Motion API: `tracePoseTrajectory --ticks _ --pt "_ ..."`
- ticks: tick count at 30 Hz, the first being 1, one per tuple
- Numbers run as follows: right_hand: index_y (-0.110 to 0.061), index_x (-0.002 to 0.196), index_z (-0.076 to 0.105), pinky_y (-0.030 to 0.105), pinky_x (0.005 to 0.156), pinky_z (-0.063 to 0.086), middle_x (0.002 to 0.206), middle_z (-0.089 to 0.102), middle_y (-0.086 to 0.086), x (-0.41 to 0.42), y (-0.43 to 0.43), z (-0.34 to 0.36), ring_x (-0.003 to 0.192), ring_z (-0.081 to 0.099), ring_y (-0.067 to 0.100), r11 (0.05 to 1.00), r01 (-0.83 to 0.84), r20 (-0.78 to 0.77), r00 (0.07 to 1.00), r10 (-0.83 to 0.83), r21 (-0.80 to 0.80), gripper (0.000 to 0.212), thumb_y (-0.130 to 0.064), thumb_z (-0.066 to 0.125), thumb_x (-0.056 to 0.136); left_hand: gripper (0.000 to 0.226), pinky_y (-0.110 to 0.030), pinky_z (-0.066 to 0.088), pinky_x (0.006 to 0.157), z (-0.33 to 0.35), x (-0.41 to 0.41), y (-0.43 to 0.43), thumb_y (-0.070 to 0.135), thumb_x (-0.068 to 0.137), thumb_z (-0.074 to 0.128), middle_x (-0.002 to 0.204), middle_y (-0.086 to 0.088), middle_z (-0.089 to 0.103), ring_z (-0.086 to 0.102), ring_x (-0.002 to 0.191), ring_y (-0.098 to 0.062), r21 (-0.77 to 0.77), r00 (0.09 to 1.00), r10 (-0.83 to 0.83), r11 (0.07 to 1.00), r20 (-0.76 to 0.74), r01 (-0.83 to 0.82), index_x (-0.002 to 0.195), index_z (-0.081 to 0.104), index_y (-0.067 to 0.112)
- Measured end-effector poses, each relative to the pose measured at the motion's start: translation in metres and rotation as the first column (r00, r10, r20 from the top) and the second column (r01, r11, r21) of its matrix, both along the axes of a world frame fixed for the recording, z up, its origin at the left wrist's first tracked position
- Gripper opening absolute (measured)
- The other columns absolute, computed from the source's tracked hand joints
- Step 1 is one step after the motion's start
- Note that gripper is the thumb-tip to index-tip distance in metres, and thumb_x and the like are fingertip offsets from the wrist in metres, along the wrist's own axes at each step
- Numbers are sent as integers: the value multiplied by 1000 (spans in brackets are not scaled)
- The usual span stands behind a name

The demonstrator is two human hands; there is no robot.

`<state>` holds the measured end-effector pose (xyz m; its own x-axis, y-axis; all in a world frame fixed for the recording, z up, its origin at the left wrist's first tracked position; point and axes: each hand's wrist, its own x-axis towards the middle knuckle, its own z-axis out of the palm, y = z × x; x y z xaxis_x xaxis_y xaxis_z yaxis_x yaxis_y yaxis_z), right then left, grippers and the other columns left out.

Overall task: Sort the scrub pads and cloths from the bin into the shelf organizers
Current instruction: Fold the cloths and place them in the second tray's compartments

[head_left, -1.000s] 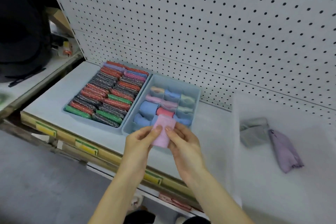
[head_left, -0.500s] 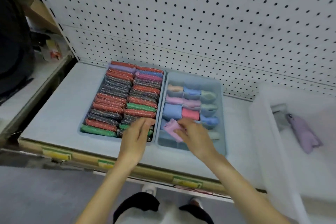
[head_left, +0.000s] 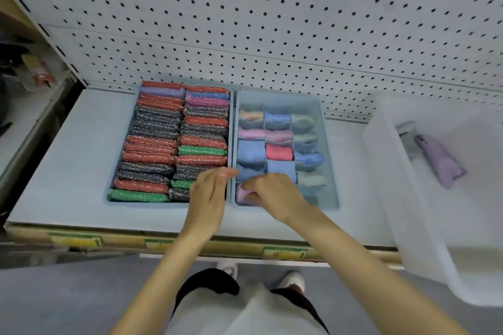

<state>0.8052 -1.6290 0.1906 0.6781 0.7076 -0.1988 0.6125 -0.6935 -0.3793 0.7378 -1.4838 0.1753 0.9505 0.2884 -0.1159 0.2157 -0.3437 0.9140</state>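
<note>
Two pale blue organizers sit side by side on the shelf. The left organizer is packed with several glittery scrub pads in red, dark grey and green. The right organizer has divided cells with several folded cloths. My right hand is shut on a pink cloth, pressing it into the front-left cell. My left hand hovers over the divide between the organizers, fingers straight and holding nothing. The translucent bin at right holds a purple cloth and a grey cloth.
A white pegboard rises behind the shelf. The shelf front edge carries yellow-green labels. A cluttered neighbouring shelf lies to the left. My legs and shoes show below.
The pink cloth went from both hands in front of the organizer down into its front-left cell. My left hand let go and now hovers beside it. The view shifted downward.
</note>
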Motion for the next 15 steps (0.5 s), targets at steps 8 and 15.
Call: tracePoseTrajectory --ticks 8,15 --pt "-22 127 56 37 94 40 131 56 9 21 4 8 118 50 32 981 13 -378 922 -88 -195 39 -39 32 101 48 -24 32 94 1 2 -1 35 93 21 106 16 62 49 115 -11 2 1000 -4 1000 -18 4 101 67 25" --pt "-5 101 67 38 91 44 105 65 14 17 -6 14 100 58 29 968 250 -529 822 -210 5 42 -37 40 99 53 -32 37 95 9 7 -7 46 93 20 109 8 65 53 114 -15 14 997 70 997 -25 -69 100 67 24"
